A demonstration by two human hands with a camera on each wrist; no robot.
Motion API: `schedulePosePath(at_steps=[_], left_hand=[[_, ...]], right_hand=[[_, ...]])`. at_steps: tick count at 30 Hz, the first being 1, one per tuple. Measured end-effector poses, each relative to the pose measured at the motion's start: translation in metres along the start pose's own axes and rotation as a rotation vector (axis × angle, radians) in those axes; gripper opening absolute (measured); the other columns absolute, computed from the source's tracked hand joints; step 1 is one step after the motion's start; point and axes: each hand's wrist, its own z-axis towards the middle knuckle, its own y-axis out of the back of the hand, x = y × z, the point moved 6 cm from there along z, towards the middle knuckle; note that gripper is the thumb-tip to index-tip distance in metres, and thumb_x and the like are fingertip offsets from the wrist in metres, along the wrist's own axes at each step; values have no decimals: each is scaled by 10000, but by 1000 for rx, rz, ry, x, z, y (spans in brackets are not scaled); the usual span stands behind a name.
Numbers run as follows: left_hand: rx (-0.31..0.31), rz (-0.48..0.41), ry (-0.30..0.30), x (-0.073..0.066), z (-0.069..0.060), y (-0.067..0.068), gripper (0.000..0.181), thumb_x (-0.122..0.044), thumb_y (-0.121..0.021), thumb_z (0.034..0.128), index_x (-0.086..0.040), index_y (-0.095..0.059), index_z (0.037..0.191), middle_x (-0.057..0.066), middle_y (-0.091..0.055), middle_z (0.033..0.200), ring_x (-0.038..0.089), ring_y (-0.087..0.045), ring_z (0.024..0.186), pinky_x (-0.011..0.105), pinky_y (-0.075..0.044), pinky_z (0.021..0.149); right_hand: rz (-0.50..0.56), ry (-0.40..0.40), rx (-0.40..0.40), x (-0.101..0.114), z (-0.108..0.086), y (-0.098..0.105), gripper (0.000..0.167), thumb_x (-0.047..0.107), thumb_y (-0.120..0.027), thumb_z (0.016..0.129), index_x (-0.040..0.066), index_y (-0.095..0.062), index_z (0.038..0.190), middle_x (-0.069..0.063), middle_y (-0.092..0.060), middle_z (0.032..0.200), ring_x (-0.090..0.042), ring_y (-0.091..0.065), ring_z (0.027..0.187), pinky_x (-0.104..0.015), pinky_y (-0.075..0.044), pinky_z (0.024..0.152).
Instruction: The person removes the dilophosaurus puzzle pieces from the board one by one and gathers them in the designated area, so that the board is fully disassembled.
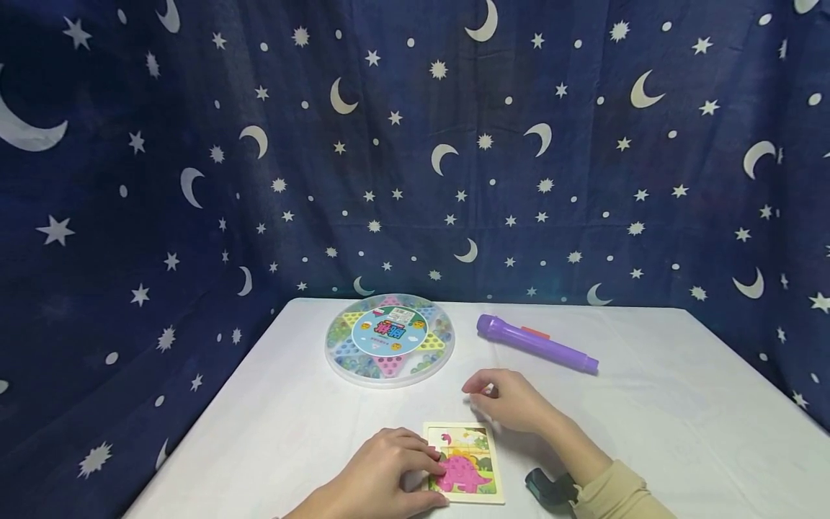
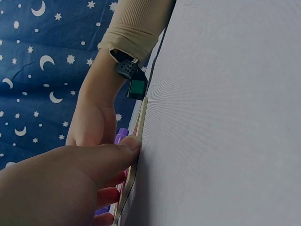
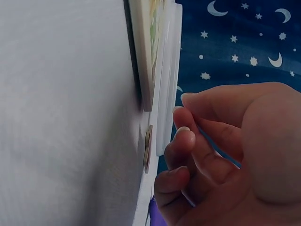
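A pale-framed picture puzzle (image 1: pixel 489 461) with a pink dinosaur lies flat near the table's front. My left hand (image 1: pixel 389 468) rests on its left side, fingertips on the picture; the left wrist view shows the thumb (image 2: pixel 113 157) against the frame's edge (image 2: pixel 141 115). My right hand (image 1: pixel 512 400) hovers beyond the puzzle's upper right corner, fingers loosely bent, nothing visible between thumb and forefinger. In the right wrist view a small thin flat piece (image 3: pixel 148 148) lies on the table between the puzzle frame (image 3: pixel 143 61) and the right hand (image 3: pixel 225 150); I cannot make it out in the head view.
A round board-game box (image 1: pixel 390 340) with a clear rim stands at the back left. Right of it lies a purple microphone-shaped tube (image 1: pixel 538 346), with a flat red thing (image 1: pixel 535 332) behind. Dark star-patterned cloth (image 1: pixel 415 144) hangs behind the table and at both sides.
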Motion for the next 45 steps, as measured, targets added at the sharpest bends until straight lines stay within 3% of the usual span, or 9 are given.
schedulePosePath(at_steps=[10,17,27,45], left_hand=[[3,-6,1,-1,0,0,292,-482,-795,881,-237,-819,1039,-130,-739,1097,38,-653,1060,308,-538,925],[9,-7,0,-1,2,0,283,-481,-782,894,-243,-818,1044,-135,-736,1108,38,-650,1068,310,-536,932],[10,-1,7,-1,1,0,285,-480,-789,887,-239,-820,1036,-132,-737,1102,43,-653,1062,310,-537,923],[32,-17,37,2,1,-1,300,-495,-762,908,-244,-819,1062,-139,-734,1120,54,-653,1080,342,-546,927]], right_hand=[[16,-9,29,1,-1,-3,104,119,-719,931,185,-749,1006,85,-690,959,-143,-577,815,-376,-496,765],[17,32,57,3,-3,-3,94,137,-716,932,197,-755,991,117,-681,922,-148,-559,780,-329,-476,708],[29,28,119,6,-4,-7,75,178,-738,932,219,-752,993,124,-672,889,-166,-547,757,-311,-463,649],[51,36,189,13,-5,-13,117,141,-760,906,226,-758,987,123,-677,880,-168,-556,749,-316,-460,647]])
